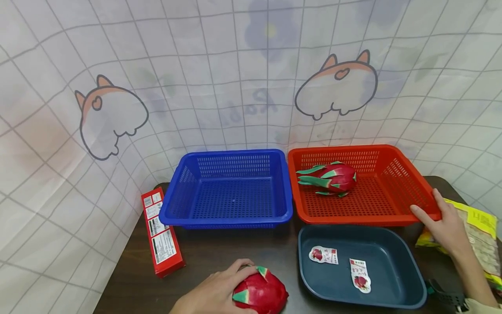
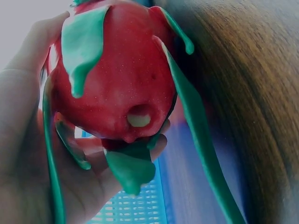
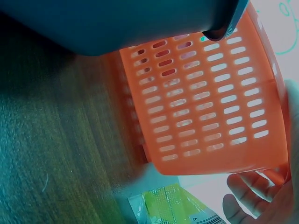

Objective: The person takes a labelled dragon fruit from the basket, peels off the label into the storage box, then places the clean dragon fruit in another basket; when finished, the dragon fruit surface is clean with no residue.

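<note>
My left hand (image 1: pixel 219 288) grips a red dragon fruit (image 1: pixel 262 291) with green scales, low at the front of the table. In the left wrist view, the fingers curl round this dragon fruit (image 2: pixel 117 70), which has a small pale hole at one end. My right hand (image 1: pixel 447 224) holds the front right corner of the red basket (image 1: pixel 353 219), thumb over the rim. From the right wrist view, its fingers (image 3: pixel 243 191) curl under the rim of the red basket (image 3: pixel 210 161). Another dragon fruit (image 1: pixel 339 179) lies in the left part of that basket.
Left of the red basket stands a blue basket (image 1: pixel 231 220). A dark teal tray (image 1: pixel 376 261) with two fruit-printed labels (image 1: pixel 323 254) sits in front. A red box (image 1: pixel 162 235) lies at the left, a yellow bag (image 1: pixel 478 235) at the right. A patterned curtain (image 1: pixel 219 65) hangs behind.
</note>
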Motion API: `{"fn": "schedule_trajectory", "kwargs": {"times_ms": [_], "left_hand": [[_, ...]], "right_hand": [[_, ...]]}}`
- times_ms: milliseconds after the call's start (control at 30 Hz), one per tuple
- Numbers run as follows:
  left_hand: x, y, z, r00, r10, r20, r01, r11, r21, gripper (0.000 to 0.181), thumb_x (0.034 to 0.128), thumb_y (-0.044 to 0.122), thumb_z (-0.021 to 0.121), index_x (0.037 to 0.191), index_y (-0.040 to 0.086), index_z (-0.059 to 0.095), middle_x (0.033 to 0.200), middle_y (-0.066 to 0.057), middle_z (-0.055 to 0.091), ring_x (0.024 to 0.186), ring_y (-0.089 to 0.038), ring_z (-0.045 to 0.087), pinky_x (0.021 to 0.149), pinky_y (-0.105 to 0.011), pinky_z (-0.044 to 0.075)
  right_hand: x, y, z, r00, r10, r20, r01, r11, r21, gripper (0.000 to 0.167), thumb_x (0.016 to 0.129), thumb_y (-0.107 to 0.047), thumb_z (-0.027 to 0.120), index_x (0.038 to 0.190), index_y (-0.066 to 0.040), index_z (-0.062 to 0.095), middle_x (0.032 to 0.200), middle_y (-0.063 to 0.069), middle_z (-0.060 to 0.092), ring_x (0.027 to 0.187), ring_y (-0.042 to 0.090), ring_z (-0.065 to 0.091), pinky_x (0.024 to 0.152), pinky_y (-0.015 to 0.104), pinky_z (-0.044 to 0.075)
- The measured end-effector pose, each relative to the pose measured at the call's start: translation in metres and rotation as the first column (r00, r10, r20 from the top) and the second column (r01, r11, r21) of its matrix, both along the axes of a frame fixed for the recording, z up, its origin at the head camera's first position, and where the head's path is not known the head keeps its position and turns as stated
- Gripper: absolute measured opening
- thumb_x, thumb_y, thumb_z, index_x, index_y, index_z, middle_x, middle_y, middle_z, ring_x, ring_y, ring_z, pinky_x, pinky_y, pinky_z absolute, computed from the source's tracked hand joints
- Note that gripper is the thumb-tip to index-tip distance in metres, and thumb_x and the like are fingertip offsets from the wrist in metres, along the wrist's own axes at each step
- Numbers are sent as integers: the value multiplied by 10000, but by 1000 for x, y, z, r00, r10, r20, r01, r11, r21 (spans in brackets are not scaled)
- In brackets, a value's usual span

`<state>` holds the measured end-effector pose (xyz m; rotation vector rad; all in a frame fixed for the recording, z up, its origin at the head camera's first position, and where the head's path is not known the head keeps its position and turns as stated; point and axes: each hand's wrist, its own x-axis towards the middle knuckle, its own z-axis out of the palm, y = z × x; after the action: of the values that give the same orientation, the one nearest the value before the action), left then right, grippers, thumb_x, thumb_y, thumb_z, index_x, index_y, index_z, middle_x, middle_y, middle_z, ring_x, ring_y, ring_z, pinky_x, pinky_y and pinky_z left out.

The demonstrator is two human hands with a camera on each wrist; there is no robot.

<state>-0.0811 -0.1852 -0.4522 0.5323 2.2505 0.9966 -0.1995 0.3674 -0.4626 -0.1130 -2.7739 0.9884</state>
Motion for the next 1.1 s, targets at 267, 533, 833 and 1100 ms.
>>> {"fn": "schedule_trajectory", "kwargs": {"times_ms": [267, 533, 833, 1100], "left_hand": [[0, 2, 0, 1000, 9, -17, -9, 1000, -20, 675, 734, 581, 730, 1322, 528, 404, 1392, 153, 392, 1157, -184, 491, 722, -264, 568], [0, 1, 3, 998, -18, -57, 15, 999, -48, 665, 727, 591, 731, 1316, 520, 429, 1396, 131, 401, 1144, -177, 504, 733, -261, 563], [0, 3, 3, 993, -73, -92, 71, 997, -31, 758, 721, 590, 735, 1387, 534, 378, 1400, 119, 432, 1110, -113, 536, 802, -269, 558], [6, 8, 10, 989, -24, -147, 28, 999, 27, 761, 726, 600, 723, 1402, 505, 388, 1411, 114, 411, 1145, -140, 519, 799, -234, 548]], "right_hand": [[-1, 3, -1, 1000, -1, -20, 1, 1000, -5, 882, 929, -403, 569, 1558, -89, 38, 1337, 413, 301, 1017, 468, 349, 547, 144, 305], [0, 0, -1, 1000, -7, -14, 7, 1000, -12, 884, 931, -407, 569, 1558, -93, 31, 1373, 411, 285, 1084, 508, 332, 599, 211, 308], [1, -1, -2, 1000, -9, -21, 9, 1000, -19, 882, 929, -402, 572, 1559, -89, 40, 1373, 410, 287, 1064, 494, 339, 563, 133, 302], [1, 0, -2, 1000, -17, -3, 17, 1000, -10, 881, 931, -415, 563, 1560, -105, 31, 1390, 416, 279, 1102, 520, 334, 611, 229, 316]]}}
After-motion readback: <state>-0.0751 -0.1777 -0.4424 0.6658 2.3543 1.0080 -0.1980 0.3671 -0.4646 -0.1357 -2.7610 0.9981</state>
